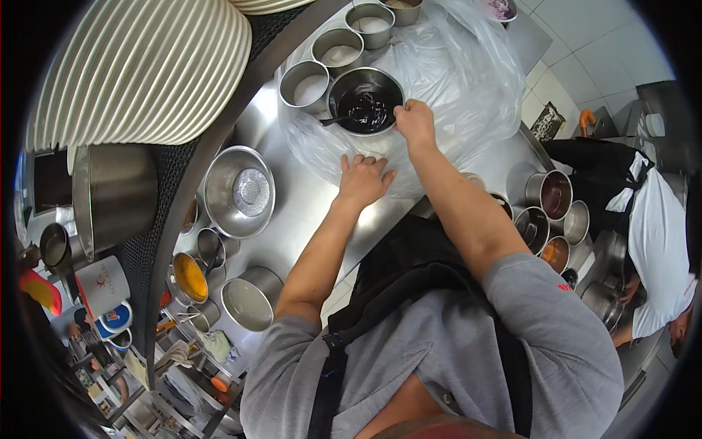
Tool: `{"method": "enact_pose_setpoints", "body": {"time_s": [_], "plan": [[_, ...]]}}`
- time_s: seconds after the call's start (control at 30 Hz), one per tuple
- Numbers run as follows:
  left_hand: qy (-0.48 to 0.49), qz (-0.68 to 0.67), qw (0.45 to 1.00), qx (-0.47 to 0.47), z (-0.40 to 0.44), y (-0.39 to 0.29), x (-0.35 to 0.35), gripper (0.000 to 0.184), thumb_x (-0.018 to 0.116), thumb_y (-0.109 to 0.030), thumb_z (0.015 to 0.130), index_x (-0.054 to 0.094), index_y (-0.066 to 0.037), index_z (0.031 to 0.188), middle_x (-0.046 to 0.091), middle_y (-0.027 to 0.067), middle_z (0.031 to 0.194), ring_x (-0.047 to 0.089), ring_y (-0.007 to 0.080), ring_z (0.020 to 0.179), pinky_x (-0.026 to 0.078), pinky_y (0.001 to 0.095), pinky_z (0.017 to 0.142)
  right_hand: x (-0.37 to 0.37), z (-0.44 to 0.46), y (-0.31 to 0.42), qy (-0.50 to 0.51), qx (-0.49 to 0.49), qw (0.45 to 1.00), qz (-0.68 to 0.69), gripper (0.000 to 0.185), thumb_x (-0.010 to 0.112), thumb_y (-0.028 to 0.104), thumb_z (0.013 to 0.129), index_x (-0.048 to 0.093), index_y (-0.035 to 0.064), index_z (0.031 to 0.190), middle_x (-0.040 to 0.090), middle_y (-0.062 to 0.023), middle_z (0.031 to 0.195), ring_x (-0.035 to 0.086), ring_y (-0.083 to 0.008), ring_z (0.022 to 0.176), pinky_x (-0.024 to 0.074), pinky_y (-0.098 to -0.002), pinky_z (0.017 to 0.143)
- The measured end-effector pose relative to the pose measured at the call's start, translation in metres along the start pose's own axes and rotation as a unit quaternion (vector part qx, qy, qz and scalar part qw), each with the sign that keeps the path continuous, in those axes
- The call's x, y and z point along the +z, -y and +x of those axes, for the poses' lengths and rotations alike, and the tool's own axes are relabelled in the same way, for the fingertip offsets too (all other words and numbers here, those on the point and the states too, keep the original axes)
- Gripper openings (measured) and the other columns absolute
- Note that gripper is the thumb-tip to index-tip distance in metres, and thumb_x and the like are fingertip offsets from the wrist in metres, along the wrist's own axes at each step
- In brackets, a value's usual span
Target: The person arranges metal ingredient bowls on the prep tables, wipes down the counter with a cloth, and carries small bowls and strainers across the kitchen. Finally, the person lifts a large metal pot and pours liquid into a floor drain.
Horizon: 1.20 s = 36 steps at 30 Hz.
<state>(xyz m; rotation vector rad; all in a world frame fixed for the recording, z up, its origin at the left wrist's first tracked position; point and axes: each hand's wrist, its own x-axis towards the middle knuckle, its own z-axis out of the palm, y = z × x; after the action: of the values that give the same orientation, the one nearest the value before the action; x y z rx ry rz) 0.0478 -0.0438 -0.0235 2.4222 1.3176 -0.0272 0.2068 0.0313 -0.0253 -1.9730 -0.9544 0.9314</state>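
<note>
A round metal pot (pixel 351 79) of glossy dark liquid stands on a clear plastic sheet (pixel 453 80), with a spoon (pixel 330 121) leaning over its near left rim. My right hand (pixel 415 123) is closed on the right edge of this pot. Just below the pot, my left hand (pixel 363 181) rests on the plastic with its fingers apart and nothing in them. Beside the pot on its left are metal containers of white powder, one (pixel 307 88) nearest and another (pixel 338 53) behind it. A further container (pixel 369 25) sits at the back.
A steel colander (pixel 240 192) lies on the metal counter at left. Near it are a pot of orange-yellow contents (pixel 190 278) and a larger pot (pixel 248 304). Stacked plates (pixel 146 73) fill an upper shelf. A co-worker (pixel 651 234) stands at right beside several pots.
</note>
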Motion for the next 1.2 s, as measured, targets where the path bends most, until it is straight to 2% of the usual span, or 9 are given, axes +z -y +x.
{"method": "enact_pose_setpoints", "body": {"time_s": [0.27,0.43,0.53,0.63,0.8,0.83,0.9,1.0,1.2], "plan": [[-0.035,-0.029,0.999,0.005,0.008,0.007,0.019,0.043,0.056,-0.033,0.084,0.056,-0.007,0.118,0.056,0.0153,0.119,0.045,0.0328,0.119,0.029,0.0616,0.097,0.004,-0.038,-0.026,0.088,-0.191,0.977,-0.041,0.036,0.060,0.032,0.082,0.062,-0.0031,0.088,0.063,-0.0247,0.088,0.062,-0.0368,0.084,0.0485,-0.0451,0.074],[-0.056,-0.144,0.988,-0.002,0.008,0.010,0.006,0.036,0.061,-0.020,0.083,0.059,0.001,0.112,0.059,0.0205,0.114,0.055,0.0332,0.108,0.042,0.0412,0.093,-0.156,-0.154,0.011,0.170,-0.294,0.932,0.124,0.028,0.058,0.024,0.086,0.064,-0.0008,0.098,0.066,-0.0181,0.088,0.063,-0.0327,0.079,0.0506,-0.0355,0.073],[-0.101,-0.115,0.988,0.019,0.008,0.009,-0.009,0.034,0.061,-0.019,0.084,0.061,0.001,0.111,0.063,0.0185,0.109,0.059,0.0326,0.102,0.044,0.0360,0.089,-0.254,-0.212,-0.036,-0.006,-0.329,0.938,0.109,0.023,0.061,0.017,0.085,0.064,-0.0009,0.098,0.067,-0.0131,0.082,0.065,-0.0232,0.067,0.0514,-0.0288,0.062],[-0.127,-0.157,0.979,0.030,0.025,-0.009,-0.038,0.028,0.060,-0.015,0.086,0.062,0.001,0.109,0.065,0.0147,0.104,0.062,0.0236,0.095,0.046,0.0318,0.086,-0.336,-0.262,-0.111,-0.218,-0.007,0.961,0.171,0.016,0.061,0.013,0.085,0.066,0.0015,0.095,0.067,-0.0067,0.074,0.059,-0.0084,0.053,0.0463,-0.0217,0.047],[-0.159,-0.293,0.942,0.050,0.065,-0.096,-0.081,0.024,0.057,-0.010,0.090,0.061,0.004,0.109,0.065,0.0124,0.102,0.060,0.0164,0.094,0.045,0.0270,0.086,-0.418,-0.329,-0.313,-0.622,0.267,0.729,0.107,0.032,0.059,0.024,0.087,0.063,-0.0046,0.101,0.067,-0.0146,0.077,0.064,-0.0230,0.061,0.0501,-0.0336,0.060],[-0.162,-0.288,0.940,0.083,0.070,-0.120,-0.086,0.024,0.057,-0.010,0.090,0.060,0.004,0.109,0.065,0.0126,0.102,0.060,0.0160,0.094,0.045,0.0267,0.086,-0.420,-0.333,-0.357,-0.623,0.270,0.725,0.114,0.032,0.059,0.024,0.087,0.063,-0.0046,0.101,0.067,-0.0146,0.077,0.064,-0.0230,0.061,0.0501,-0.0336,0.060],[-0.153,-0.286,0.935,0.145,0.081,-0.164,-0.086,0.024,0.056,-0.009,0.090,0.060,0.005,0.109,0.065,0.0120,0.102,0.060,0.0161,0.094,0.044,0.0266,0.087,-0.426,-0.335,-0.427,-0.638,0.339,0.600,-0.342,0.034,0.057,0.023,0.084,0.063,-0.0079,0.096,0.066,-0.0214,0.081,0.064,-0.0378,0.070,0.0500,-0.0441,0.070],[-0.115,-0.235,0.941,0.215,0.080,-0.226,-0.078,0.022,0.056,-0.006,0.088,0.061,0.005,0.107,0.066,0.0110,0.101,0.060,0.0166,0.095,0.044,0.0273,0.088,-0.445,-0.331,-0.467,-0.532,0.474,0.686,-0.148,0.034,0.057,0.022,0.081,0.064,-0.0097,0.090,0.064,-0.0266,0.081,0.061,-0.0449,0.081,0.0469,-0.0487,0.079],[-0.013,-0.261,0.936,0.236,0.058,-0.292,-0.038,0.017,0.059,-0.005,0.085,0.064,0.002,0.100,0.067,0.0106,0.094,0.062,0.0167,0.090,0.047,0.0286,0.084,-0.455,-0.341,-0.490,-0.548,0.453,0.695,0.108,0.024,0.061,0.019,0.076,0.061,-0.0049,0.078,0.062,-0.0148,0.065,0.061,-0.0232,0.050,0.0495,-0.0334,0.048]]}}
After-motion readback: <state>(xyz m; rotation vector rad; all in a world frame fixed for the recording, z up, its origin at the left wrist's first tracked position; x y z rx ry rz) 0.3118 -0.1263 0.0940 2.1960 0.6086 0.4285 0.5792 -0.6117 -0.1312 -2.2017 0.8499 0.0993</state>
